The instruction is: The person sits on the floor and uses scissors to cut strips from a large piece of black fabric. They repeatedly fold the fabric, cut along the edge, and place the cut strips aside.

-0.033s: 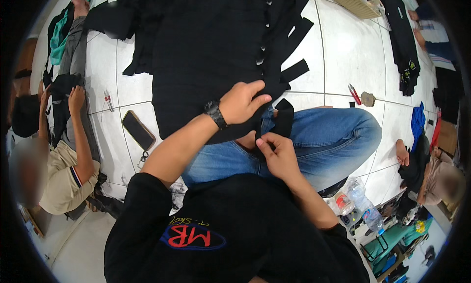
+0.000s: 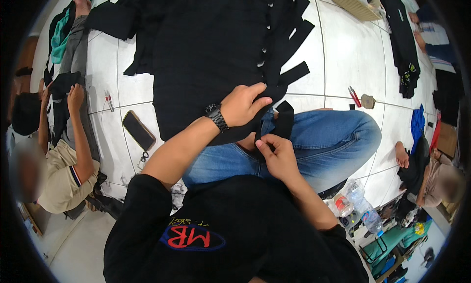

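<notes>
The narrow black strip (image 2: 258,132) lies between the two hands: it rises from the fingertips of the right hand (image 2: 280,158), its long axis running away from the wearer toward the underside of the left hand (image 2: 242,106). The right hand is the nearer, its thumb and forefinger closed in a pinch on the strip's near end. The left hand lies across the near right-hand edge of the black cloth (image 2: 206,62), back upward, thumb and forefinger apart; whether its fingers grip the edge, I cannot tell. Most of the cloth spreads ahead of the left hand and to its left, over the tiled floor. Whether strip and cloth are one piece is hidden beneath that hand. A wider black band (image 2: 283,121) rests just beyond the right hand, against the jeans (image 2: 333,140). Well off to the right of both hands lie red-handled snips (image 2: 354,96)
</notes>
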Available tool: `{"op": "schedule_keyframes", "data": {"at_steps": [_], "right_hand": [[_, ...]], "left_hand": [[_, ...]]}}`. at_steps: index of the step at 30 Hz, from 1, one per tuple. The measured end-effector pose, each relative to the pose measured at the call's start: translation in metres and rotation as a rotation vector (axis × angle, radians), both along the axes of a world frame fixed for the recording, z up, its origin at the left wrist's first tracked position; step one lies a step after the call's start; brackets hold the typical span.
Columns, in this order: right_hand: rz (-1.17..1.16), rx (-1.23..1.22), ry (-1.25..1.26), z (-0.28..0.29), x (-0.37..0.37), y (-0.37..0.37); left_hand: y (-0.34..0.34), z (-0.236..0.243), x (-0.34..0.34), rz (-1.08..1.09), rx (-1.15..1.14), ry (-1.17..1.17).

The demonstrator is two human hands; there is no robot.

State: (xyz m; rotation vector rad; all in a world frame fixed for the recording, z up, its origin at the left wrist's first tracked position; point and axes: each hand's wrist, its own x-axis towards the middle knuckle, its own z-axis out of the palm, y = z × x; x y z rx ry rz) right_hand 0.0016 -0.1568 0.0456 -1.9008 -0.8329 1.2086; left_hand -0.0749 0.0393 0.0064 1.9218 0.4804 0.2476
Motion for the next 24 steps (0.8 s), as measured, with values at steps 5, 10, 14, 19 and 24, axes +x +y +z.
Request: {"op": "schedule_keyframes", "data": {"at_steps": [5,10,14,19,24], "right_hand": [[-0.155,0.137,0.125,-0.020,0.015,0.021],[-0.194,0.120,0.280,-0.012,0.018,0.043],[-0.221,0.168,0.263,-0.032,0.018,0.045],[-0.435,0.130,0.550,-0.016,0.012,0.047],[-0.511,0.148,0.699,-0.018,0.015,0.043]], "left_hand": [[0.009,-0.006,-0.002,0.049,-0.102,-0.061],[0.009,0.000,-0.002,0.039,-0.112,-0.084],[0.010,-0.005,0.001,0.023,-0.046,-0.161],[0.010,-0.003,-0.001,0.053,-0.115,-0.112],[0.010,-0.001,-0.001,0.043,-0.115,-0.126]]}}
